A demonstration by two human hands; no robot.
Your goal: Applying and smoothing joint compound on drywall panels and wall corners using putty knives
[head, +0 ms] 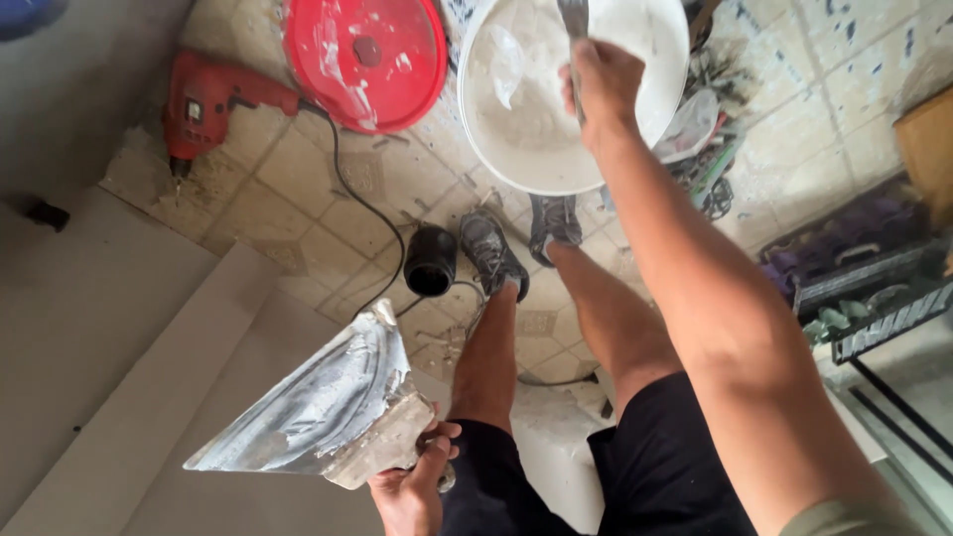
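Plaster (526,99), wet and heavy, is sitting in the bucket (476,149) on the floor; right hand (604,84) fingers are gripping a knife (574,20) handle, left hand (409,491) fingers clasping the slippery trowel (318,407) by its handle.

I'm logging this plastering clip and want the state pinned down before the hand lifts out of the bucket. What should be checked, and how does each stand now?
1. Right hand closed on the knife handle: ok.
2. Knife blade loaded with compound: cannot tell, it lies beyond the frame's top edge.
3. White bucket holds compound: ok.
4. Left hand has a grip on the wide trowel: ok.
5. Trowel face free of residue: not ok, smeared.
6. Floor by the feet free of trip hazards: not ok, drill cord and black cup lie there.
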